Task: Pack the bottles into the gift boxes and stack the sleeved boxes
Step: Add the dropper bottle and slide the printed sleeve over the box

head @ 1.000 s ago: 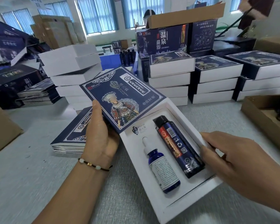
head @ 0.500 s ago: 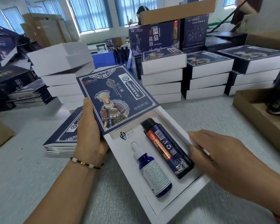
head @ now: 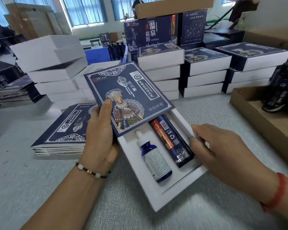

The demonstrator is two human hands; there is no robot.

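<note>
The white gift box [head: 158, 195] is lying at the middle of the grey tabletop [head: 32, 188], with 2 bottles seated in its insert: a dropper bottle [head: 154, 161] on the left and a dark tube bottle [head: 170, 140] just beside it on the right. The left hand [head: 101, 136] is gripping the blue printed sleeve [head: 128, 95], thumb on top and fingers curled under its left edge, with the sleeve covering the far end of the box. The right hand [head: 223, 150] is holding the box's right wall, fingers curled against it. The box is likely light and stiff, the sleeve thin card that could buckle, so holding both by their side edges seems wise; the dropper bottle looks like glass and could rattle loose. A pile of flat sleeves [head: 61, 135] is lying just left, stacks of sleeved boxes [head: 206, 72] are standing behind, and an open carton [head: 263, 123] is sitting at right, near enough to crowd the right elbow.
</note>
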